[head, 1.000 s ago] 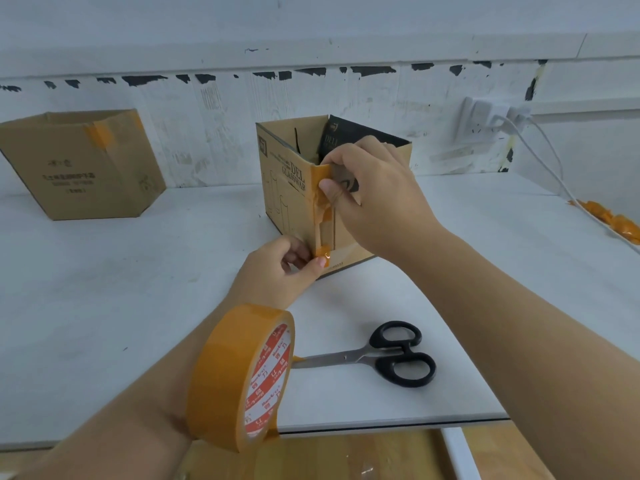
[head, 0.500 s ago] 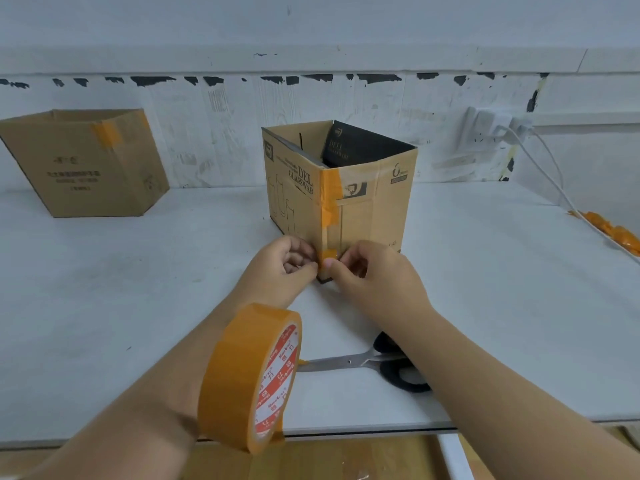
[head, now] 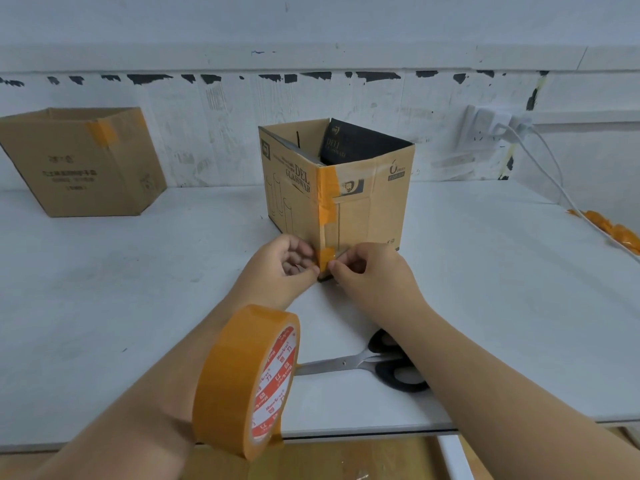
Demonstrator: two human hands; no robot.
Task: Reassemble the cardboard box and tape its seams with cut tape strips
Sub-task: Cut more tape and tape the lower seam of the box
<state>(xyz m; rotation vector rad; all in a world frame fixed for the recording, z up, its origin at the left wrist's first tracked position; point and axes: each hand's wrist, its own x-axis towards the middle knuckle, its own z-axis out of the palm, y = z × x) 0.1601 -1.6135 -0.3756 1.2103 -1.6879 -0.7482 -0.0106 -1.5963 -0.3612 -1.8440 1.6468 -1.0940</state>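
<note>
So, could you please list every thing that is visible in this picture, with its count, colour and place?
cardboard box: 1, brown, open top, table centre
tape strip: 1, orange, down the box's front corner
tape roll: 1, orange, round the left forearm
scissors: 1, steel blades, black handles, on the table under the right forearm
second box: 1, brown, orange-taped, far left
table: 1, white
wall socket: 1, white, cable plugged in, right wall
left hand: at the strip's lower end
right hand: at the strip's lower end

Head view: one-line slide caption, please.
Both hands, left hand and right hand, press a tape strip onto the cardboard box corner; tape roll on left wrist.
</note>
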